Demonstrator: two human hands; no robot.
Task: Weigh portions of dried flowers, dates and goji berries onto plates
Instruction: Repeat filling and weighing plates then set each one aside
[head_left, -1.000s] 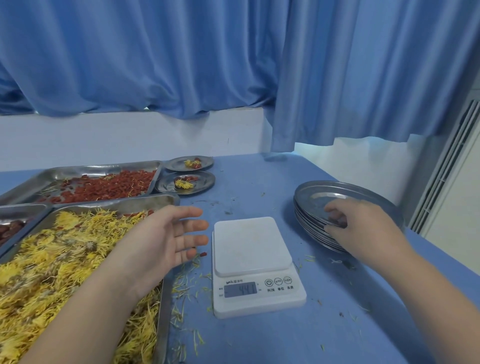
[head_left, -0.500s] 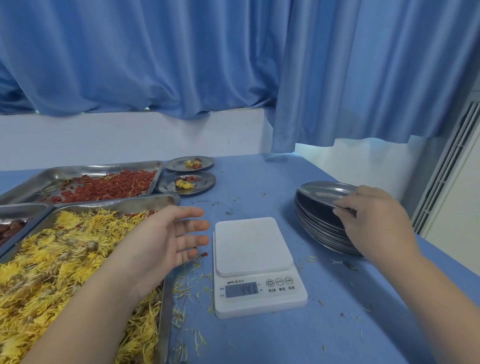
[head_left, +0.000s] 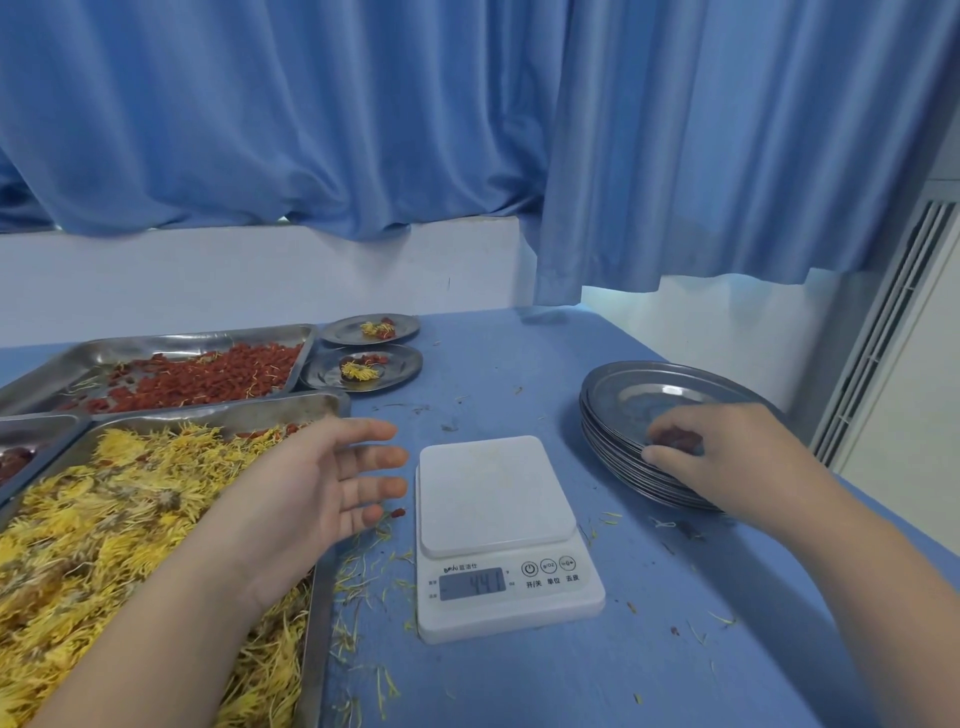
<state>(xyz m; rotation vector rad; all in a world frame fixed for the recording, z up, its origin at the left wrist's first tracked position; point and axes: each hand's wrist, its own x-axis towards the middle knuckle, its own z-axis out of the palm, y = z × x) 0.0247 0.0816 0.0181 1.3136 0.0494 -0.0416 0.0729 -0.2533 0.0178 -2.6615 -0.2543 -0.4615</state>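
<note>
A white digital scale (head_left: 493, 519) stands on the blue table with nothing on its platform, and its display is lit. To its right is a stack of steel plates (head_left: 649, 395). My right hand (head_left: 727, 457) is at the stack's near rim, fingers curled over the top plate and thumb against the edge. My left hand (head_left: 322, 483) hovers open, fingers spread, over the right edge of the tray of yellow dried flowers (head_left: 119, 519), just left of the scale. Behind that tray is a tray of red goji berries (head_left: 208, 374). A tray with dates (head_left: 15, 462) shows at the far left edge.
Two filled plates (head_left: 370, 328) (head_left: 363, 370) with flowers and red pieces sit at the back beside the goji tray. Loose petals and a stray berry (head_left: 398, 513) litter the table around the scale. Blue curtains hang behind, and a white wall unit stands at the right.
Half a second ago my right hand had tilted the top plate's edge up. That plate now lies flat on the stack, with the hand lower at the near rim. My left hand has barely moved.
</note>
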